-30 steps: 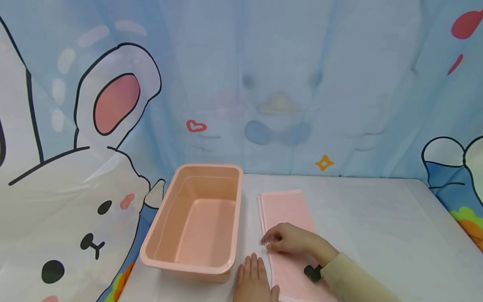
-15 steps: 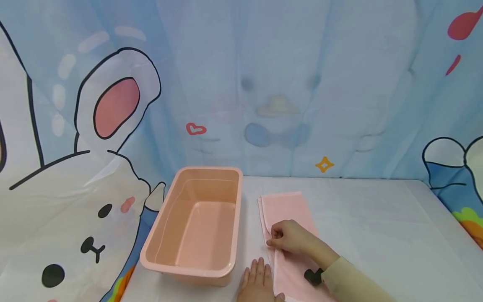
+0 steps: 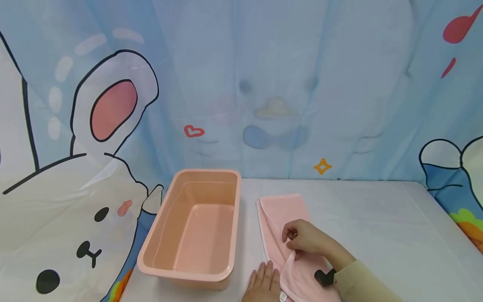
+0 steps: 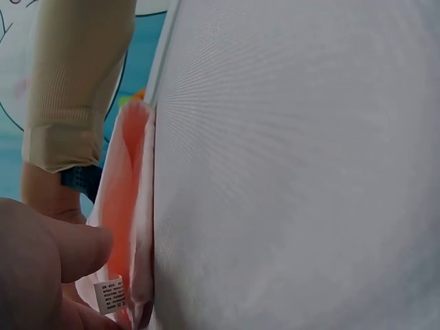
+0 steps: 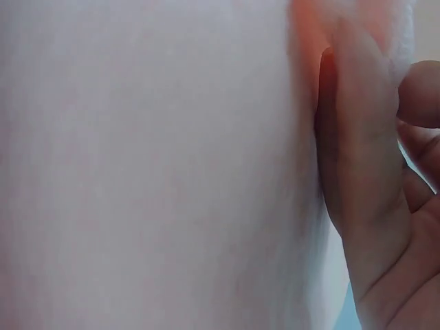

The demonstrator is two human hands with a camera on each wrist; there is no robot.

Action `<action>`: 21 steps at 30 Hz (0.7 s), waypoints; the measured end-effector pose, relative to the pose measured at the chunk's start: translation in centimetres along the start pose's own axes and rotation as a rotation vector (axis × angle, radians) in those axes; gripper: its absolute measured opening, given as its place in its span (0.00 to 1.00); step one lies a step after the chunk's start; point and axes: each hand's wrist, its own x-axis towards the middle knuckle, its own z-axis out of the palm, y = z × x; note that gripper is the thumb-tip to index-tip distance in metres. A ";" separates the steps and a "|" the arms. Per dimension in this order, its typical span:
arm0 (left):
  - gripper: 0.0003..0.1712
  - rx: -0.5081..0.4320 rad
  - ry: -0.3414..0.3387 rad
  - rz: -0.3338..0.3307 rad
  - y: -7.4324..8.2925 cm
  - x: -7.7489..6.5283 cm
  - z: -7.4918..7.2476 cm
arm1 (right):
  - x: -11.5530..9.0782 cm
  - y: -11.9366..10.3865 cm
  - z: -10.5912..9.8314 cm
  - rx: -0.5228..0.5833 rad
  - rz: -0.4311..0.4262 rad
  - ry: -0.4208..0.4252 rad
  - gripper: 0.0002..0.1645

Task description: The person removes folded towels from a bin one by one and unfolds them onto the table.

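A folded pink towel (image 3: 281,209) lies lengthwise on the white table. My right hand (image 3: 305,239) pinches the edge of its top layer and holds it lifted and drawn to the right, so the layer below shows. The right wrist view has this hand's fingers (image 5: 364,137) close up against the cloth. My left hand (image 3: 263,285) lies flat with straight fingers at the towel's near left edge. Beside that hand a white printed label (image 4: 110,295) sticks out from the cloth in the left wrist view.
Left of the towel stands a peach plastic basin (image 3: 203,235) with nothing in it. The white tabletop (image 3: 377,226) stretches to the right. Behind it hangs a blue curtain (image 3: 211,84) printed with cartoon figures. A black device (image 3: 324,277) sits at my right wrist.
My right hand has moved to the right, pulling the towel's top edge up and over. The label has come into sight. My left hand has shifted slightly right and nearer.
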 end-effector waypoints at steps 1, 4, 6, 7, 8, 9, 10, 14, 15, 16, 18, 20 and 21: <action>0.50 0.004 -0.001 0.010 0.0 0.0 0.1 | -0.1 0.2 -0.2 0.010 0.001 -0.007 0.08; 0.48 0.017 0.003 0.034 0.0 0.2 0.3 | -0.3 0.6 -0.6 0.030 0.008 -0.026 0.11; 0.48 0.028 0.019 0.041 0.1 0.3 0.4 | -0.5 0.8 -0.8 0.014 0.006 -0.030 0.13; 0.47 0.035 0.028 0.043 0.2 0.3 0.5 | -0.5 0.9 -0.9 0.005 0.002 -0.030 0.14; 0.46 0.040 0.036 0.043 0.3 0.3 0.5 | -0.6 0.9 -1.0 -0.009 -0.003 -0.028 0.15; 0.46 0.043 0.043 0.043 0.4 0.3 0.5 | -0.7 0.9 -1.1 -0.019 -0.005 -0.027 0.16; 0.46 0.045 0.046 0.042 0.4 0.4 0.5 | -0.7 0.9 -1.2 -0.030 -0.004 -0.026 0.17; 0.50 0.028 0.023 0.027 0.7 0.6 0.4 | -0.9 0.9 -1.7 -0.042 0.003 -0.029 0.22; 0.52 0.026 0.014 0.022 0.7 0.7 0.3 | -1.0 0.9 -1.8 -0.040 0.008 -0.031 0.23; 0.54 0.025 0.002 0.015 0.8 0.7 0.3 | -1.0 0.9 -1.9 -0.046 0.007 -0.031 0.24; 0.56 0.020 -0.005 0.009 0.8 0.8 0.2 | -1.2 0.9 -2.2 -0.054 0.009 -0.023 0.26; 0.57 0.018 -0.008 0.006 0.8 0.8 0.2 | -1.3 0.9 -2.4 -0.072 0.014 -0.010 0.28; 0.58 0.019 -0.009 0.006 0.7 0.8 0.2 | -1.4 0.9 -2.6 -0.079 0.018 -0.001 0.29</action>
